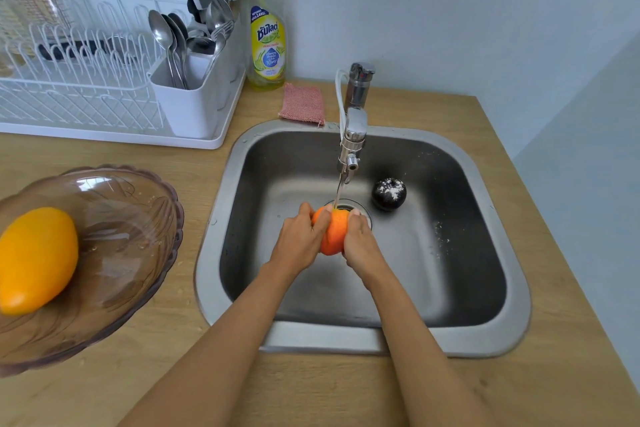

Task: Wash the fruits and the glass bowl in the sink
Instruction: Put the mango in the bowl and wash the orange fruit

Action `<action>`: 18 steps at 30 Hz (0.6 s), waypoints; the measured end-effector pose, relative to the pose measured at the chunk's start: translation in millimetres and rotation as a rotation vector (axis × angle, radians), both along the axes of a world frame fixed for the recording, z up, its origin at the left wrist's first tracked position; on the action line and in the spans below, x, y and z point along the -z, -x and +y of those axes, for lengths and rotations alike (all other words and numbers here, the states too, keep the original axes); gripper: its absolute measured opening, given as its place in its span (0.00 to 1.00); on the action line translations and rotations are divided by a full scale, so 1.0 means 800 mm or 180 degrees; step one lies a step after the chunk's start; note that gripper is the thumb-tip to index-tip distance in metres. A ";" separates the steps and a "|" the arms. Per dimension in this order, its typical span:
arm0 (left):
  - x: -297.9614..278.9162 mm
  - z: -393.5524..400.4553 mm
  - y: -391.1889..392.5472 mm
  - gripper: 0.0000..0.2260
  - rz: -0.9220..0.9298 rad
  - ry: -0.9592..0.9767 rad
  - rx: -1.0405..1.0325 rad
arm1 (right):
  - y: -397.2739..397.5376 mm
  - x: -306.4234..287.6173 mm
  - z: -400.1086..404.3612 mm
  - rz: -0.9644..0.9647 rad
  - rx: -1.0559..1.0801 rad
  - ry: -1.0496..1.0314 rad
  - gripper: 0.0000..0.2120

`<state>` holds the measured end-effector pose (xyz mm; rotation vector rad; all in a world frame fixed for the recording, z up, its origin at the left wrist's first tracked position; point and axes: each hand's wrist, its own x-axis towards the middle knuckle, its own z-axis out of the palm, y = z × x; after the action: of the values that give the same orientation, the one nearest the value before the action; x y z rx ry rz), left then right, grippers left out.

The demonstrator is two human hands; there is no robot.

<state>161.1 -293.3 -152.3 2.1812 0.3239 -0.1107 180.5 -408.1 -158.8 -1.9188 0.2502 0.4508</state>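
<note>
Rack (79, 87): far left on the counter (194, 329), with spoons (169, 42) standing in its white caddy.
Bowl (138, 218): near left on the counter, tinted glass, well apart from the sink; a yellow fruit (36, 258) lies inside it.
Soap (267, 42): far, between the rack and the tap, with a pink sponge (302, 104) just beside it.
Left hand (298, 239): your fingers curl round the left side of the orange fruit (333, 232).
Orange fruit: over the drain in the sink (491, 218), under the thin stream from the tap (353, 135).
Right hand (360, 241): you grip the fruit's right side, fingers wrapped round it.
Dark fruit (388, 193): on the sink floor, just right of the stream, dusted with white specks.
</note>
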 end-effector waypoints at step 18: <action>0.004 0.010 -0.001 0.19 0.0368 0.0354 0.0096 | 0.019 -0.010 -0.010 -0.1003 -0.0805 0.0115 0.18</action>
<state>162.0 -285.3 -155.7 2.0741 0.3419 -0.2662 165.6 -415.8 -150.6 -2.0331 -0.1929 0.3035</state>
